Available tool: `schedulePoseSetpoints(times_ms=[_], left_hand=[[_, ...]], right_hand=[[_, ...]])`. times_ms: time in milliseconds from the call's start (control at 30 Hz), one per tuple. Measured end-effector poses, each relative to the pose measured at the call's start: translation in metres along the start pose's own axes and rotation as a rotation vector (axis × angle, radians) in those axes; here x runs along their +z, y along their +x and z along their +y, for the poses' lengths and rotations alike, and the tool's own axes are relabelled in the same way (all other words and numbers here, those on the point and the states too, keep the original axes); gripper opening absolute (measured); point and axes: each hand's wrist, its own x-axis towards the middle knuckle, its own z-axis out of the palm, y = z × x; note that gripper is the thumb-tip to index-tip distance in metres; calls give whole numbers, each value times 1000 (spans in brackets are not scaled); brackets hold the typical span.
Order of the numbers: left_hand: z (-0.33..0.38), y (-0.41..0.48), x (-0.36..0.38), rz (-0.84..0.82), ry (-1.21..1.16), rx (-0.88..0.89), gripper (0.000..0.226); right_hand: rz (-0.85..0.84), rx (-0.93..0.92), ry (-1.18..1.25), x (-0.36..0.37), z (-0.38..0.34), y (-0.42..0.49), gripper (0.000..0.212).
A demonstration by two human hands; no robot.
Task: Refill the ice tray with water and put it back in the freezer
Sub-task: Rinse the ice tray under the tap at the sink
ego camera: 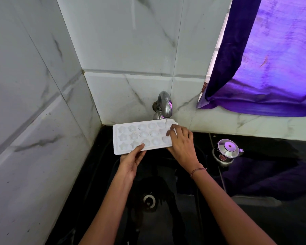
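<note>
The ice tray (141,137) sits roughly level under the running tap (163,105), left hand (131,161) pinching its near edge, right hand (182,145) grip curled over the right end, probably so cells fill evenly.

We note both forearms (113,200) bare. We see thin braided bracelet (198,170), pinkish with dark flecks, circling right wrist behind right hand (182,144).

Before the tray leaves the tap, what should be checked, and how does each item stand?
1. Tray gripped by left hand and right hand: ok.
2. Water from tap lands in tray: ok, at its right end.
3. Tray full throughout: cannot tell.
4. Tap off: not ok, running.
5. Tray over sink: ok.
</note>
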Motion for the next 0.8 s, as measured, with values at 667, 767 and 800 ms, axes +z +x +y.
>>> schedulePoseSetpoints(times_ms=[667,767,800], left_hand=[[-9,-7,11,102,-121,113,41],[-10,-7,11,79,-114,108,44],[-10,-7,11,79,-119,109,46]], right_hand=[[-63,-15,81,0,7,-8,31],[-66,31,27,-1,3,-7,35],[-66,26,17,-1,0,-8,39]])
